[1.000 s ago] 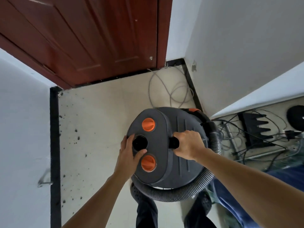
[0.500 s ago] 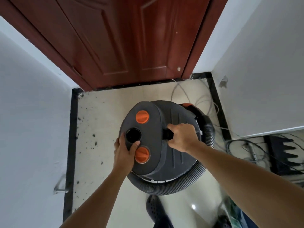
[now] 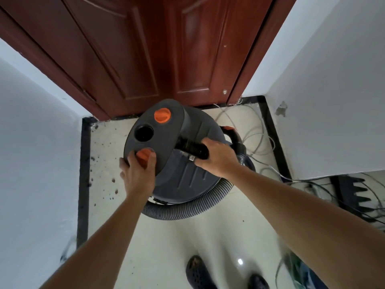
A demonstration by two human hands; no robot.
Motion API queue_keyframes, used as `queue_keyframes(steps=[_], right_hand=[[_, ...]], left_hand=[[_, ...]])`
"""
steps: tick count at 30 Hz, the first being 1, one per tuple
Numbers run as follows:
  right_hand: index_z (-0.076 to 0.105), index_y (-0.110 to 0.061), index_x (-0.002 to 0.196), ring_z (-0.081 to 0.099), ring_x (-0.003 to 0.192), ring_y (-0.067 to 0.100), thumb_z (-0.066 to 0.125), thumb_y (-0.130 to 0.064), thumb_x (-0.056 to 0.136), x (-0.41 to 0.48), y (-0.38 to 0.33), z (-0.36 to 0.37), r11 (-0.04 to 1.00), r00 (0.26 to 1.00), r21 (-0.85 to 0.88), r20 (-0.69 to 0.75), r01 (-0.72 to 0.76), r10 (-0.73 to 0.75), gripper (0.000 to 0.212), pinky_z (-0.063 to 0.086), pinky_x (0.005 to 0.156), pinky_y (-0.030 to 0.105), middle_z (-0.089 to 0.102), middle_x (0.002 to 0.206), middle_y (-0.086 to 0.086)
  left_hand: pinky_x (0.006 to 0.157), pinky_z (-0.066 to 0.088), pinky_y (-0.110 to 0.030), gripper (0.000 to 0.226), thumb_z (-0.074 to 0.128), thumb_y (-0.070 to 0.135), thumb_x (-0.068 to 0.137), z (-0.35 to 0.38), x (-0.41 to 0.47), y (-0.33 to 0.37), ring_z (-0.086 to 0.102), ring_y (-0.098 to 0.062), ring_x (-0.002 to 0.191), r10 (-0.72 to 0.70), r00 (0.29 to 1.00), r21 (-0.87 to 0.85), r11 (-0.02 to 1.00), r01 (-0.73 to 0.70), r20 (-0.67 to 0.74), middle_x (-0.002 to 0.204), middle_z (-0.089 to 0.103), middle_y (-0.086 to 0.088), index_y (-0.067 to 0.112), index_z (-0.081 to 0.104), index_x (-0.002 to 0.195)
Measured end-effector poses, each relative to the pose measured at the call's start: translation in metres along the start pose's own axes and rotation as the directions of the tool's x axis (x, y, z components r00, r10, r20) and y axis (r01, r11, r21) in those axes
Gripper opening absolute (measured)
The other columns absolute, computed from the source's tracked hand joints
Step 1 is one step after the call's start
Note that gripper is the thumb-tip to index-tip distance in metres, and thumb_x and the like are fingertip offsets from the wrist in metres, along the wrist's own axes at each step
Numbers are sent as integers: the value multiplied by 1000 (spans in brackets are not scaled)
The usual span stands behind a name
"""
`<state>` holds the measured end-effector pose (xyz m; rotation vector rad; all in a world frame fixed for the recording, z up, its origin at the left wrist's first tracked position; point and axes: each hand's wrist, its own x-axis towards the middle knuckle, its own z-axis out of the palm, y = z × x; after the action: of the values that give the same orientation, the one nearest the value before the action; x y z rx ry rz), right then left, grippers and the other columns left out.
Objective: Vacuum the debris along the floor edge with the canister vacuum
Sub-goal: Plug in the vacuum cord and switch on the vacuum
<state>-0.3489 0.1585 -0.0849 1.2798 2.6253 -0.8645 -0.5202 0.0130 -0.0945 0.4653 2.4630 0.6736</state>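
The canister vacuum [image 3: 179, 155] stood close to the foot of the wooden door [image 3: 156, 49]. Its dark lid faced up at the camera, and whether its base rested on the floor [image 3: 166, 247] could not be told. The debris [image 3: 100, 159] lay to the vacuum's left, as dark specks scattered in a band along the black skirting strip [image 3: 84, 163] at the base of the left wall. That band ran from the door corner back toward the person, parallel to the wall, so its long axis pointed away from the body, not across it. The left hand [image 3: 137, 174] was the nearer one to it, with only a narrow stretch of floor between its knuckles and the specks.

The left hand lay spread on the lid's near-left rim, its fingers almost straight. Thumb and forefinger sat either side of the lower orange knob [image 3: 143, 155], and it seemed to be pressing or steadying rather than clasping. The right hand [image 3: 216, 157] was closed firmly around the black carry handle [image 3: 191, 150] across the top of the canister.

The ribbed grey hose [image 3: 187, 207] curled round the canister's near side beneath both forearms, and its nozzle end was not in view. As I judged it, the hose would have to be freed and swung left before any suction reached that edge. Loose cables [image 3: 256, 130] trailed on the floor to the right.
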Motion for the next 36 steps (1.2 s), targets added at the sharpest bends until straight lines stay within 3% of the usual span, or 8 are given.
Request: queue_keyframes(steps=[3,9,18,21,25,29,32,36], right_hand=[[53,-16,116,49,107,24,61,-45,86,-26,35,15,998,998,-66,-61,-17,13,43,42,87,41,56,110,1],[50,-15,108,44,107,23,56,-46,89,-24,19,29,997,987,2,-144,-72,72,36,40,87,41,54,109,1],[58,-21,115,45,108,14,39,-69,87,-21,-1,34,946,999,320,13,-44,42,59,43,86,33,58,108,-6],[61,-25,113,48,110,13,43,-67,87,-18,5,28,937,990,333,-60,-104,131,52,45,91,37,58,110,-8],[51,-31,129,30,135,22,38,-87,73,-25,12,27,925,918,176,-159,-336,363,80,31,108,45,40,142,-3],[41,-33,141,7,148,16,41,-84,76,-30,-3,34,734,837,469,19,-491,547,82,26,115,46,17,159,-5],[40,-22,143,32,139,20,52,-65,87,-24,0,32,443,645,684,52,-579,763,71,37,101,39,33,150,-2],[50,-16,131,64,98,23,66,-57,80,-26,11,41,68,464,731,355,-679,812,68,54,81,36,63,114,4]], left_hand=[[106,29,-58,69,36,57,95,13,-17,-4,25,-49,134,41,998,29,999,-40,-44,160,2,-13,21,18,152],[105,29,-61,64,34,54,97,8,-3,-4,25,-49,135,62,997,82,995,-58,-52,160,6,-13,20,22,151],[108,28,-61,83,24,75,83,-36,40,-10,20,-39,143,127,991,184,974,-132,42,160,10,-8,24,25,149],[101,32,-64,82,21,75,82,-42,46,-3,31,-47,135,81,995,252,963,-93,57,160,10,-6,27,23,149],[102,30,-66,73,22,66,89,-43,46,0,27,-46,138,68,994,282,955,-90,86,161,9,-8,27,20,150],[106,28,-64,75,23,62,89,-46,43,2,22,-45,140,87,991,303,946,-113,100,158,13,-18,19,19,151],[106,30,-63,61,38,41,98,-48,39,11,25,-48,138,282,957,428,858,-283,69,153,21,-28,11,24,149],[107,32,-55,48,48,20,89,-26,27,43,35,-43,135,766,622,401,525,-751,161,145,39,-25,5,49,135]])
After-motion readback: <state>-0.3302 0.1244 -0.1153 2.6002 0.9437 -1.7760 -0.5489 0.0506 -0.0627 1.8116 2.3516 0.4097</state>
